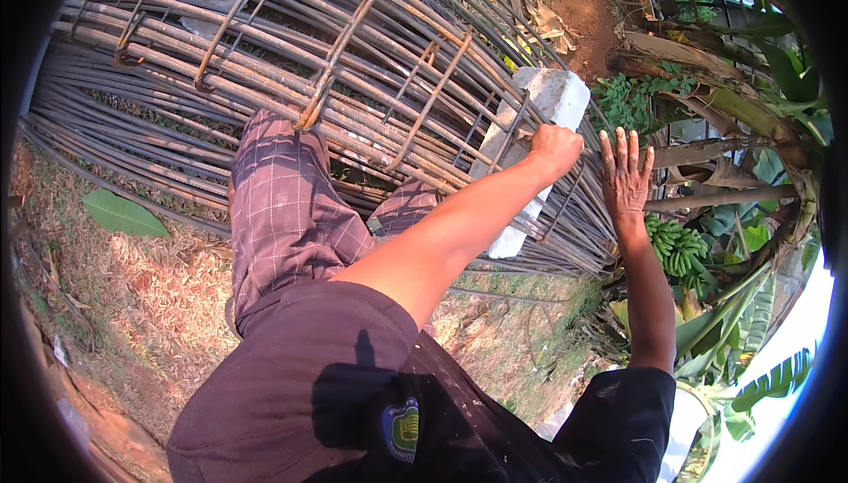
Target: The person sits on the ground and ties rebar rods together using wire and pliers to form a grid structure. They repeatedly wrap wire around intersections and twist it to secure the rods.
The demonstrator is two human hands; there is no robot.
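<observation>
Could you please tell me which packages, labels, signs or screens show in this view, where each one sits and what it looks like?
Round badge: printed on the chest of the person's dark shirt, at the lower middle of the picture; a small emblem in green, yellow and blue.
No packages, signs or screens show among the rusty rebar cage, the white concrete block or the green banana bunch.

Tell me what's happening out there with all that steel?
A person is bent over a big pile of rusty steel rebar outdoors. The left hand is clenched around bars at the pile's end, next to a pale concrete block resting among them. The right hand lies open and flat against the bar ends. A bunch of green bananas hangs just below.
</observation>
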